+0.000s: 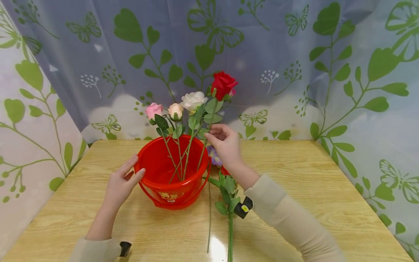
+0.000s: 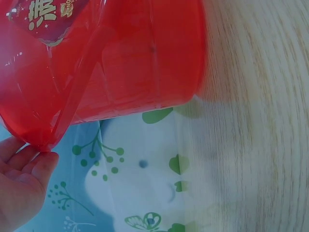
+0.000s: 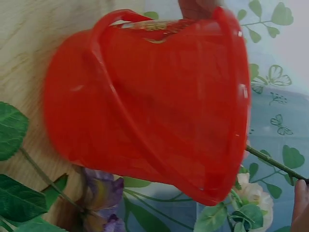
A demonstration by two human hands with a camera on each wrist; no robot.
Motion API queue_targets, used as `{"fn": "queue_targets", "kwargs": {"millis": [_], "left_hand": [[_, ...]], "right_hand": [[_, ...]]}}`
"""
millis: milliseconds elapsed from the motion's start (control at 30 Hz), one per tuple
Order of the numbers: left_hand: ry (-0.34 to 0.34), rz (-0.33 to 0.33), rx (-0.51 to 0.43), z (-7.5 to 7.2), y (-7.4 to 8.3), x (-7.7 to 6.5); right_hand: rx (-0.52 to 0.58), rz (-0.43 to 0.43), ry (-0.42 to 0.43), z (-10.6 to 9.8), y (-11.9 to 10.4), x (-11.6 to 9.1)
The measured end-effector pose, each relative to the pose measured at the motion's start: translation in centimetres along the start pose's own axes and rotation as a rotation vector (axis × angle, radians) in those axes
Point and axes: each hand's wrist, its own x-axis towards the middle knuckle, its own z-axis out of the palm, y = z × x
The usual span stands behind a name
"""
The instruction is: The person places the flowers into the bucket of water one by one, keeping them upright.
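My right hand [image 1: 226, 145] pinches the green stem of a red rose [image 1: 223, 85], its lower stem inside the red plastic bucket [image 1: 175, 194]. My left hand [image 1: 121, 185] holds the left side of the bucket's rim, with thumb and fingertips [image 2: 46, 162] at the edge beside the handle joint. Leaning in the bucket are a pink rose [image 1: 154, 111], a peach rose [image 1: 175, 111] and a white flower [image 1: 193, 101]. In the right wrist view the bucket [image 3: 159, 106] hides most stems, and only my right fingertips [image 3: 300, 200] show at the stem.
Right of the bucket, more leafy flower stems [image 1: 230, 229] lie on the wooden table [image 1: 294, 174], with a purple flower [image 1: 214, 156] behind. A thin bare stem [image 1: 209, 218] lies alongside. A leaf-and-butterfly patterned curtain [image 1: 163, 54] hangs behind the table.
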Motion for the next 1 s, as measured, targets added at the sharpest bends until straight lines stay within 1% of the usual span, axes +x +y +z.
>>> {"fn": "queue_targets", "kwargs": {"millis": [200, 300, 433, 600, 833, 1000], "left_hand": [[0.008, 0.005, -0.014, 0.0, 0.0, 0.0], [0.012, 0.004, -0.009, 0.0, 0.0, 0.0], [0.009, 0.007, 0.001, 0.0, 0.0, 0.0], [0.012, 0.012, -0.002, 0.1, -0.1, 0.0], [0.014, 0.006, 0.004, 0.1, 0.0, 0.0], [0.013, 0.002, 0.009, 0.1, 0.0, 0.0]], "right_hand": [[-0.059, -0.001, -0.048, 0.7, 1.2, -0.6], [-0.076, 0.008, -0.083, 1.0, 1.6, -1.0], [-0.129, 0.006, -0.122, 1.4, 2.2, -1.3], [-0.202, 0.041, -0.169, 1.9, 2.8, -1.6], [-0.335, 0.066, -0.224, 2.1, 3.0, -1.3], [-0.379, 0.057, -0.263, 2.3, 3.1, -1.2]]}}
